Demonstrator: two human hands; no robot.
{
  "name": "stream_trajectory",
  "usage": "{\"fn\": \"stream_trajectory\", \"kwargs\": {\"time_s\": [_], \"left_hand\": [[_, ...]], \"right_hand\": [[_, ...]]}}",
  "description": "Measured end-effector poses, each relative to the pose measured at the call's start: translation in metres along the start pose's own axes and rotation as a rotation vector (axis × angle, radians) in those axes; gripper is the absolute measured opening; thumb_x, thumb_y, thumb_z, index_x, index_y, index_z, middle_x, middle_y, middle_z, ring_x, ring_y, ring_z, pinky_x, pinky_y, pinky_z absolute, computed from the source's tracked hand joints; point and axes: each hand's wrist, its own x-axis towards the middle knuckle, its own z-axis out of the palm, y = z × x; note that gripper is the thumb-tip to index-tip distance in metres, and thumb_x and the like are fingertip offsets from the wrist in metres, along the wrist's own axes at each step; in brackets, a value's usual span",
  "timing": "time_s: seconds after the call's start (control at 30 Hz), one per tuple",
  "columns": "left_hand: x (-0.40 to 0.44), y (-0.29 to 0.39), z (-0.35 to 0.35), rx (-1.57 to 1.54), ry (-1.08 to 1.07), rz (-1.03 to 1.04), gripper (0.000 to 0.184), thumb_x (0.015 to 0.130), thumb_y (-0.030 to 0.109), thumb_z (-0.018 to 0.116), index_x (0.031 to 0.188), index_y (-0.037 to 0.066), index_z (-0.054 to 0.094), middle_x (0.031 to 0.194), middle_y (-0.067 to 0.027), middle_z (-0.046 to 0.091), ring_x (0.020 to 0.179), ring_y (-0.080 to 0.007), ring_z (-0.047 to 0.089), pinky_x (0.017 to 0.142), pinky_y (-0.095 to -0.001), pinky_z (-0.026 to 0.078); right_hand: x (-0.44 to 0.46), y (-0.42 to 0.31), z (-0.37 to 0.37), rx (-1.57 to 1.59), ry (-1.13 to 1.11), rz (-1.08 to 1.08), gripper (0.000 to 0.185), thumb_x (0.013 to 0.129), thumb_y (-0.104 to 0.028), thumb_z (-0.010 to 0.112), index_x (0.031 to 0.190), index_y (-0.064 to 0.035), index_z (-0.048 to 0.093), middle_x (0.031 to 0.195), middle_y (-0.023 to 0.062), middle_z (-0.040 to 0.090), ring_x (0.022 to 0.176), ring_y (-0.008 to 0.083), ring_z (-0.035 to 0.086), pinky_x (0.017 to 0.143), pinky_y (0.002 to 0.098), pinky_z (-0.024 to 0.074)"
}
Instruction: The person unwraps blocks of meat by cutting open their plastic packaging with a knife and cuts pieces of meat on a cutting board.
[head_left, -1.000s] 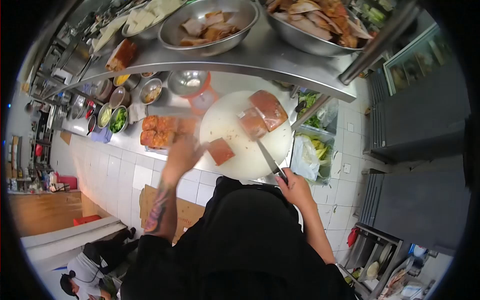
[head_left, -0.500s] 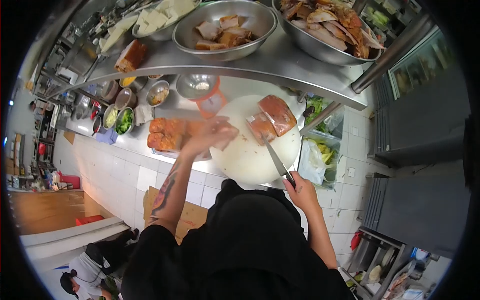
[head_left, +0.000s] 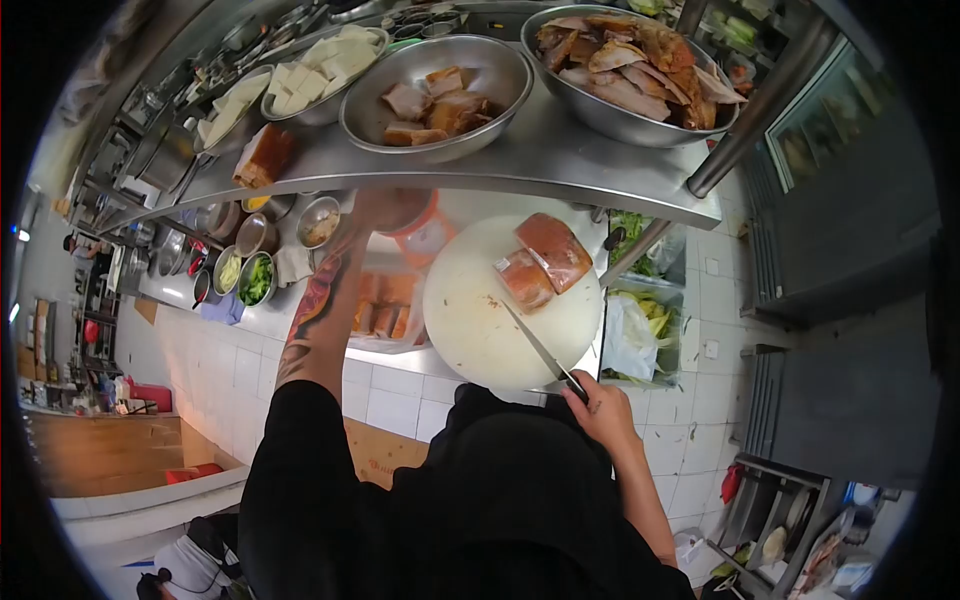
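My right hand (head_left: 598, 408) is closed round the black handle of a knife (head_left: 537, 347), whose blade lies over the round white board (head_left: 480, 350). Two pieces of meat, a larger one (head_left: 555, 250) and a smaller one (head_left: 526, 279), rest side by side at the board's upper right. My left hand (head_left: 385, 205) reaches beneath the front edge of the steel shelf, near the metal bowl on the orange scale (head_left: 428, 238); its fingers are blurred and partly hidden. Beside my left forearm sits a tray of meat pieces (head_left: 385, 305).
On the steel shelf (head_left: 560, 170) stand a bowl of meat chunks (head_left: 435, 100), a bowl of sliced meat (head_left: 640, 75) and white pieces in bowls. Small bowls stand at the left. A shelf post (head_left: 640, 250) and vegetable crates (head_left: 640, 330) are at the right. A person (head_left: 195, 565) is at lower left.
My left hand has moved from the board up and away under the shelf. The small meat piece at the board's left is gone from it. My right hand keeps the knife.
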Motion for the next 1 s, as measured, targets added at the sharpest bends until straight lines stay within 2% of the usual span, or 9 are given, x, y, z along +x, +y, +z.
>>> {"fn": "stream_trajectory", "kwargs": {"time_s": [0.2,0.37,0.5,0.73,0.8,0.83,0.9,0.93,1.0], "left_hand": [[-0.008,-0.046,0.031,-0.067,-0.033,-0.064,0.041,0.079,0.015,0.089,0.117,0.008,0.076,0.106,-0.0085,0.081,0.099,-0.0243,0.078,0.088,-0.0401,0.061],[-0.013,-0.054,0.033,-0.095,-0.056,-0.101,0.042,0.079,0.015,0.090,0.117,0.007,0.076,0.107,-0.0087,0.081,0.098,-0.0248,0.078,0.089,-0.0403,0.061],[-0.008,0.021,-0.012,-0.130,-0.119,-0.189,0.045,0.079,0.018,0.090,0.121,0.010,0.075,0.109,-0.0098,0.081,0.102,-0.0275,0.077,0.093,-0.0408,0.060],[-0.011,-0.021,0.012,0.084,-0.029,-0.037,0.044,0.084,0.020,0.088,0.124,0.010,0.074,0.117,-0.0104,0.079,0.107,-0.0247,0.077,0.094,-0.0403,0.059],[-0.008,-0.039,0.011,-0.193,-0.064,-0.072,0.047,0.089,0.021,0.087,0.131,0.007,0.071,0.121,-0.0094,0.077,0.116,-0.0228,0.073,0.099,-0.0395,0.058],[-0.013,-0.037,0.000,-0.189,-0.064,-0.072,0.047,0.089,0.021,0.087,0.131,0.007,0.071,0.121,-0.0094,0.077,0.116,-0.0228,0.073,0.099,-0.0395,0.058],[-0.037,-0.029,-0.025,-0.704,-0.120,-0.371,0.054,0.098,0.023,0.080,0.145,0.005,0.060,0.132,-0.0086,0.071,0.128,-0.0215,0.067,0.102,-0.0385,0.058],[-0.052,-0.013,-0.031,-0.696,-0.124,-0.377,0.054,0.098,0.023,0.080,0.145,0.005,0.060,0.132,-0.0086,0.071,0.128,-0.0215,0.067,0.102,-0.0385,0.058],[-0.094,0.034,-0.026,-0.916,-0.082,-0.604,0.062,0.103,0.028,0.074,0.156,0.007,0.048,0.143,-0.0077,0.065,0.134,-0.0220,0.063,0.106,-0.0376,0.057]], "right_hand": [[-0.003,0.006,0.004,0.086,-0.005,0.046,0.035,0.100,-0.032,0.074,0.128,-0.0119,0.068,0.077,0.0220,0.073,0.074,0.0457,0.072,0.068,0.0537,0.0564],[0.002,0.011,0.003,0.073,-0.003,0.035,0.035,0.100,-0.032,0.074,0.128,-0.0114,0.068,0.077,0.0232,0.073,0.074,0.0470,0.072,0.068,0.0544,0.0561],[0.004,0.011,-0.001,0.085,-0.021,0.030,0.036,0.100,-0.033,0.074,0.129,-0.0115,0.068,0.079,0.0232,0.073,0.075,0.0464,0.072,0.069,0.0543,0.0563],[0.007,0.001,-0.006,0.025,-0.038,-0.007,0.037,0.101,-0.035,0.073,0.128,-0.0095,0.070,0.082,0.0235,0.075,0.080,0.0459,0.073,0.073,0.0543,0.0573],[0.009,-0.003,-0.008,0.001,-0.033,-0.027,0.037,0.101,-0.034,0.073,0.128,-0.0089,0.070,0.082,0.0237,0.075,0.081,0.0463,0.073,0.073,0.0545,0.0575],[0.011,-0.006,-0.010,0.001,-0.047,-0.028,0.037,0.101,-0.034,0.072,0.128,-0.0083,0.069,0.083,0.0241,0.075,0.081,0.0470,0.073,0.075,0.0551,0.0575],[0.018,-0.008,-0.010,0.011,-0.066,-0.034,0.037,0.102,-0.034,0.071,0.128,-0.0078,0.069,0.083,0.0246,0.075,0.082,0.0476,0.073,0.076,0.0557,0.0575],[0.021,-0.009,-0.008,0.060,-0.084,-0.025,0.036,0.102,-0.032,0.070,0.129,-0.0075,0.067,0.084,0.0251,0.075,0.083,0.0483,0.073,0.077,0.0564,0.0573],[0.026,-0.015,-0.003,0.117,-0.118,-0.011,0.036,0.103,-0.030,0.068,0.130,-0.0072,0.065,0.085,0.0255,0.075,0.084,0.0490,0.073,0.079,0.0571,0.0571]]}}
